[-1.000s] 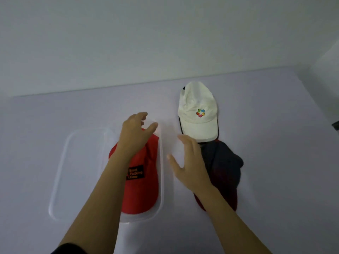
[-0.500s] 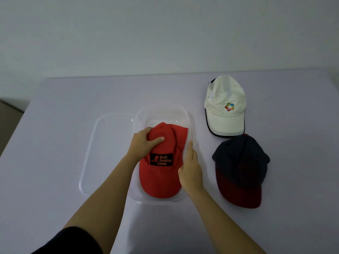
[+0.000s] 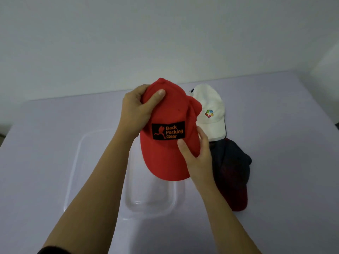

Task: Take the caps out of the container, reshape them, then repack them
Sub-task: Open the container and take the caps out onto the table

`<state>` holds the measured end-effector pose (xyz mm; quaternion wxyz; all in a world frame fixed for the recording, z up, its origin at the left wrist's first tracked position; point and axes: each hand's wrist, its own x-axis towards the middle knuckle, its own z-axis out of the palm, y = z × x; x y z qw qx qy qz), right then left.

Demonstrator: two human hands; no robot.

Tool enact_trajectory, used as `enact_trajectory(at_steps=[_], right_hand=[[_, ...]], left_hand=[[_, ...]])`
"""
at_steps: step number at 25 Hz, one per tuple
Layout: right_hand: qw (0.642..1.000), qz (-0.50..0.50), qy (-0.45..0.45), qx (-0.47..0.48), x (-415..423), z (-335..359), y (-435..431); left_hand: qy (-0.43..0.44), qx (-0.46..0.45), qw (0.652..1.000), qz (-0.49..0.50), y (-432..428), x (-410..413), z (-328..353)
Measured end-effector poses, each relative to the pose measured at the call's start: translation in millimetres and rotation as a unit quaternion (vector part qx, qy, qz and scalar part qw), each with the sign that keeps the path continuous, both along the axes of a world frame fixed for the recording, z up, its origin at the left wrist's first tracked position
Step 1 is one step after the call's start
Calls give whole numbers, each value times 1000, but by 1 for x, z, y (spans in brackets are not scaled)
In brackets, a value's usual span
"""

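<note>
A red cap (image 3: pixel 166 158) with a black "Back Packing Gear" patch is held in the air above the clear plastic container (image 3: pixel 152 206). My left hand (image 3: pixel 136 110) grips its crown at the back, thumb on top. My right hand (image 3: pixel 197 156) holds its right side by the brim, fingers behind the fabric. The container below looks empty. A white cap (image 3: pixel 211 110) with a colourful logo lies on the table to the right. In front of it lies a dark navy cap (image 3: pixel 233 169) with a dark red brim, partly hidden by my right wrist.
The clear lid (image 3: pixel 77 162) lies flat on the table just left of the container. The pale table (image 3: pixel 286 143) ends at a white wall behind, with its left edge visible at far left.
The red cap has been lifted out of the container. Both hands, which rested on it inside the tub, now hold it up in the air.
</note>
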<state>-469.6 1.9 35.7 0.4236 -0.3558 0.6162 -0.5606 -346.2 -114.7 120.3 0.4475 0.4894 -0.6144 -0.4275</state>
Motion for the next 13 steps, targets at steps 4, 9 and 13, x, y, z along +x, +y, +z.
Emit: enact_trajectory(at_steps=[4, 9, 13], right_hand=[[987, -153, 47, 18, -88, 6, 1], [955, -251, 137, 81, -215, -45, -1], [947, -217, 159, 176, -279, -98, -9]], left_hand=[[-26, -19, 993, -114, -20, -107, 3], [-127, -21, 962, -240, -30, -253, -42], [-230, -19, 941, -248, -43, -319, -108]])
